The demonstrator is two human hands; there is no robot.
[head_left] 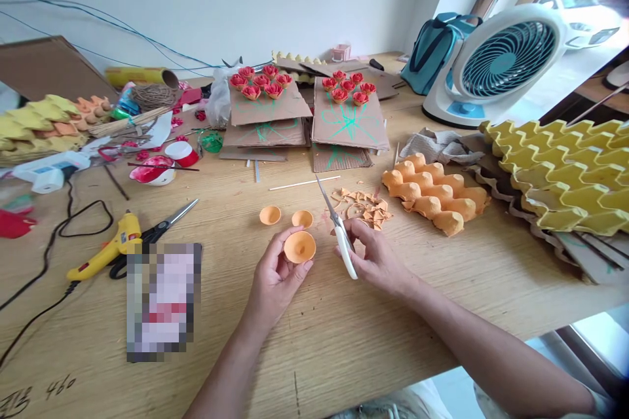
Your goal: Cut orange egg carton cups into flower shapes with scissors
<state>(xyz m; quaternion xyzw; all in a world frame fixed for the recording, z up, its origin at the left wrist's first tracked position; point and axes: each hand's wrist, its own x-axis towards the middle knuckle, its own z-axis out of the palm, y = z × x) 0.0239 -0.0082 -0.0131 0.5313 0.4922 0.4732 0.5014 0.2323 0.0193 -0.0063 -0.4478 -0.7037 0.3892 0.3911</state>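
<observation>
My left hand point(278, 275) is closed around an orange egg-carton cup point(299, 247), its round mouth turned up toward me. In my right hand point(378, 258) is a pair of white-handled scissors point(346, 250), blades pointing up and away, a short gap from the cup. Just beyond my left hand, two more cut cups, a left one point(270, 215) and a right one point(302, 218), rest on the wooden table point(344, 353). Torn orange carton scraps point(371, 209) lie past my right hand. An orange egg carton piece point(435, 193) sits to their right, bumps up.
Red paper flowers point(260, 82) stand on stacked cardboard at the back. Yellow egg trays point(565, 177) and a fan point(506, 65) are on the right. At left lie a yellow glue gun point(111, 245), black scissors point(170, 222) and a blurred flat object point(164, 301).
</observation>
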